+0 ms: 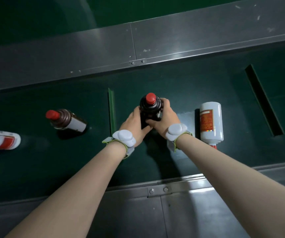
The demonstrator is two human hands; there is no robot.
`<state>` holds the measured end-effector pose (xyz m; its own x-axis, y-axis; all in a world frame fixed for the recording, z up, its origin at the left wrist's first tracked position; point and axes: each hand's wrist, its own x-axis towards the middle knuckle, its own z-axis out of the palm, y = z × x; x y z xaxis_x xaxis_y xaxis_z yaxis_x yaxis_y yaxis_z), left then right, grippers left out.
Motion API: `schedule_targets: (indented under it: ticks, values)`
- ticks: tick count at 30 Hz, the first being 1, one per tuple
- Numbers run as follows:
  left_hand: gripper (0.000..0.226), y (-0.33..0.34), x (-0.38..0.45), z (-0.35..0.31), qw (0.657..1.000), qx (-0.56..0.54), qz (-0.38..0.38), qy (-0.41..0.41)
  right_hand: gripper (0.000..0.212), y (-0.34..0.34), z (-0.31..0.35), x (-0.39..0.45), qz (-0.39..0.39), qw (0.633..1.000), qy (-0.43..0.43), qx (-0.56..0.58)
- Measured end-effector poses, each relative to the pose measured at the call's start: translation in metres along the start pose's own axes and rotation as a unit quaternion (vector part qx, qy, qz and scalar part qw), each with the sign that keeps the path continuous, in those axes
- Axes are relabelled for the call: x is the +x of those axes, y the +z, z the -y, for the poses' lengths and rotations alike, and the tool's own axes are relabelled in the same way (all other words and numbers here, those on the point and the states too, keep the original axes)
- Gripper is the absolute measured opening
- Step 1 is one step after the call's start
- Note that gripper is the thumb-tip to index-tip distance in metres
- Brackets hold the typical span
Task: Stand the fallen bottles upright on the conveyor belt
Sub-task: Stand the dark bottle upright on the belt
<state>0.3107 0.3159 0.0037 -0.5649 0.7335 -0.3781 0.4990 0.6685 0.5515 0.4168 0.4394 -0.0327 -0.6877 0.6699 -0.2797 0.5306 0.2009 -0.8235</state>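
At belt centre the dark bottle [150, 109] is clasped upright by left hand [135, 124] and right hand [164, 117]; toppling onto the fallen white bottle [211, 122] is risked if released off-balance.

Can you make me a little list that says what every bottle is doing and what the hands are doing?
held bottle: dark brown glass bottle with red cap, upright, gripped by both hands
left hand: wrapped on its left side
right hand: wrapped on its right side
second brown bottle with red cap: standing, left of the green belt divider
white bottle with orange label: lying down, right of the hands
white bottle with red label: lying down, far left edge
surface: dark green conveyor belt
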Motion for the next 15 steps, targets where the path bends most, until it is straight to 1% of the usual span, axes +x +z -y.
schedule_targets:
  ticks: [3,8,11,13,15]
  values:
    - [0.082,-0.003,-0.008,0.0,1.0,0.017,-0.013,0.006,0.079,-0.005,-0.003,-0.009,-0.007,1.0,-0.008,-0.021]
    - [0.078,0.002,-0.028,-0.006,1.0,-0.018,-0.018,0.006,0.064,-0.019,0.001,-0.04,-0.034,0.998,-0.01,-0.052]
    - [0.078,0.008,-0.046,-0.012,0.999,-0.037,-0.028,0.008,0.056,-0.029,0.008,-0.061,-0.022,0.997,-0.015,-0.079]
    - [0.076,0.014,-0.061,-0.015,0.998,-0.05,-0.037,0.02,0.055,-0.041,0.014,-0.076,-0.01,0.993,-0.02,-0.118]
    - [0.073,0.022,-0.07,-0.021,0.998,-0.056,-0.034,0.024,0.052,-0.061,0.013,-0.083,-0.009,0.983,-0.026,-0.18]
